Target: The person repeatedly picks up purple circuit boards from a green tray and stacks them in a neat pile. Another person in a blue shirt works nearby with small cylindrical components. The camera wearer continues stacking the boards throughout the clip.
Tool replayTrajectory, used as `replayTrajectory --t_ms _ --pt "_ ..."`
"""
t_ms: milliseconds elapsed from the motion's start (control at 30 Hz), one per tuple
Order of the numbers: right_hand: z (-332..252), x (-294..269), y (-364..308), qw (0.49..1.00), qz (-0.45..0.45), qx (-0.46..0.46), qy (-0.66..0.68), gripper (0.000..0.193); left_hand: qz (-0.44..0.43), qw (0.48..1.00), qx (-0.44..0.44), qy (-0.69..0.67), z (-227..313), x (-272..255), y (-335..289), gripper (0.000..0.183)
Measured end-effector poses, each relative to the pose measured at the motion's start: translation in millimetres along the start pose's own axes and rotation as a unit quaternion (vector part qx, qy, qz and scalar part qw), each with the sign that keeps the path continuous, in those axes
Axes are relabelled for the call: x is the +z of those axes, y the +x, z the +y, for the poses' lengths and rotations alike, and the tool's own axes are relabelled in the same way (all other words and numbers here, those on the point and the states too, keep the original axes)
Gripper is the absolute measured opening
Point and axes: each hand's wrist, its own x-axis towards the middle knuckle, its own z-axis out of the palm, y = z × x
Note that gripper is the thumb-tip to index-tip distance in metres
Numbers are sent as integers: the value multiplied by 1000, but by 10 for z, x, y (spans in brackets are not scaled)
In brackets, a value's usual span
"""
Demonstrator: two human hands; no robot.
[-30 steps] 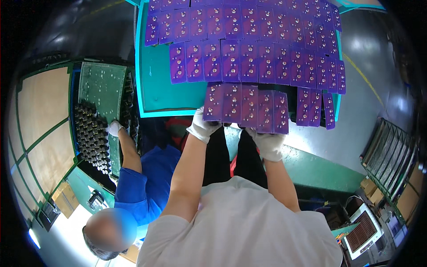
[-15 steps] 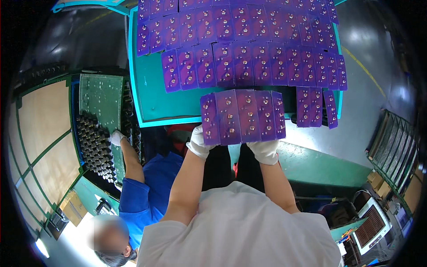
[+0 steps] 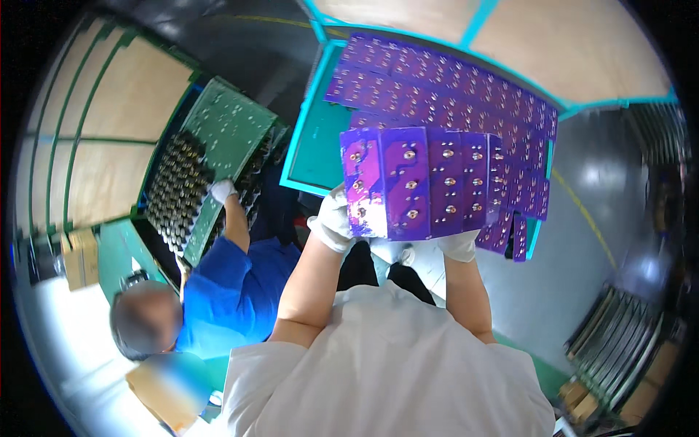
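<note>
I hold a row of several purple boards (image 3: 405, 164) side by side, each dotted with small metal studs. My gloved left hand (image 3: 333, 221) is closed on the row's lower left end. From below, my gloved right hand (image 3: 459, 246) supports its lower right part; most of these fingers are hidden behind the boards. Behind the held row, many like purple boards (image 3: 437, 76) lie in overlapping rows on a teal tray-like table (image 3: 319, 146). The held boards cover part of them.
To my left, a person in a blue shirt (image 3: 226, 291) reaches with a gloved hand (image 3: 223, 191) to a green board (image 3: 229, 124) beside packed dark metal parts (image 3: 175, 189). Wood-coloured panels (image 3: 408, 18) stand beyond the table. A slatted rack (image 3: 619, 349) is at the right.
My view has turned, so the table appears tilted and farther right. The held boards look larger and higher, still in both hands. Wood-coloured panels have come into view beyond the table.
</note>
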Motion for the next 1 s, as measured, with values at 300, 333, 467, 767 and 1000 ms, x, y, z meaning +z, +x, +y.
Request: replayTrajectory --t_ms 300,333,467,767,1000 --pt "-126 -59 363 975 -4 -187 -117 42 -41 990 131 -12 -120 97 -475 51" --pt "-96 -57 375 969 3 -214 -123 41 -33 990 140 -12 -139 82 -503 51" --pt "68 -95 341 942 -4 -271 -200 42 -81 979 184 16 -250 -19 -521 53" --pt "100 -177 442 929 54 -343 -128 43 -127 964 226 57 -346 -46 -535 51" --pt "158 -129 315 980 12 -179 -82 46 -135 961 236 48 -328 -7 -637 40"
